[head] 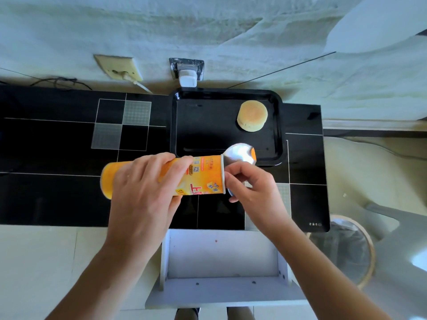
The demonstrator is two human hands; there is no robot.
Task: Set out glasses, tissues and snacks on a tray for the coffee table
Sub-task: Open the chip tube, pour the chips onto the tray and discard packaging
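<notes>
An orange snack tube lies sideways in the air above the black table, its mouth pointing right. My left hand grips the tube round its middle. My right hand pinches the silver foil seal, which is peeled partly up from the tube's mouth. Behind them sits a black tray holding a round pale cake near its far right corner. The tray's near right edge is partly hidden by the foil.
The black glass table runs along a pale wall with two sockets; a white charger is plugged in behind the tray. A white shelf unit stands under my arms. A round mesh bin is at lower right.
</notes>
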